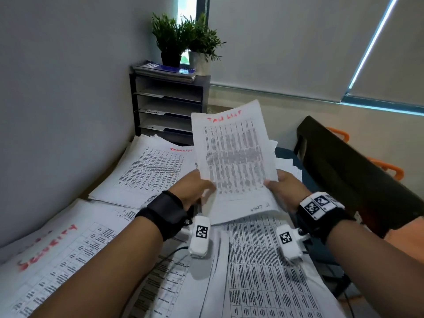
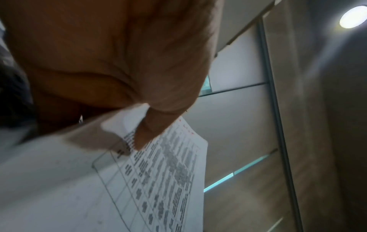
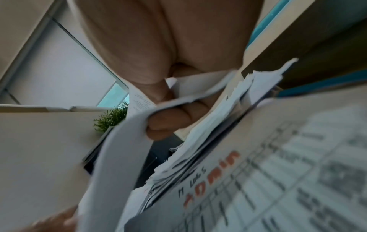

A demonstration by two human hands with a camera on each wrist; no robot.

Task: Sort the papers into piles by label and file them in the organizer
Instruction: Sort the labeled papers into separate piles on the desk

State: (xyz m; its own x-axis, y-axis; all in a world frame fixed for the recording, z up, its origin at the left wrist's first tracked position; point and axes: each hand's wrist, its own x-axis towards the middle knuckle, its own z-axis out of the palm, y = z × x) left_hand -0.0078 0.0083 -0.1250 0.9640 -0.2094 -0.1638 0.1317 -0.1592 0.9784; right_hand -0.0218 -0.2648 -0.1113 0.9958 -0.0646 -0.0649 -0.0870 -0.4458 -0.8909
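I hold a printed sheet [image 1: 234, 154] headed "Task List" in red, raised above the desk. My left hand [image 1: 195, 189] pinches its lower left edge, thumb [image 2: 147, 133] on the printed face [image 2: 164, 172]. My right hand [image 1: 284, 187] grips the lower right edge, fingers [image 3: 168, 124] curled under the paper [image 3: 119, 157]. A pile with the same red heading [image 1: 149, 171] lies at the left by the wall. A "Security" pile [image 1: 57, 255] lies nearest me on the left. An "Admin" sheet [image 3: 238, 180] lies under my right wrist. The dark organizer [image 1: 169, 106] stands in the corner.
Two potted plants [image 1: 183, 40] and some booklets [image 1: 165, 70] sit on top of the organizer. A loose heap of unsorted sheets [image 1: 286, 166] lies behind my right hand. A dark chair back [image 1: 348, 161] stands at the right of the desk. A grey wall runs along the left.
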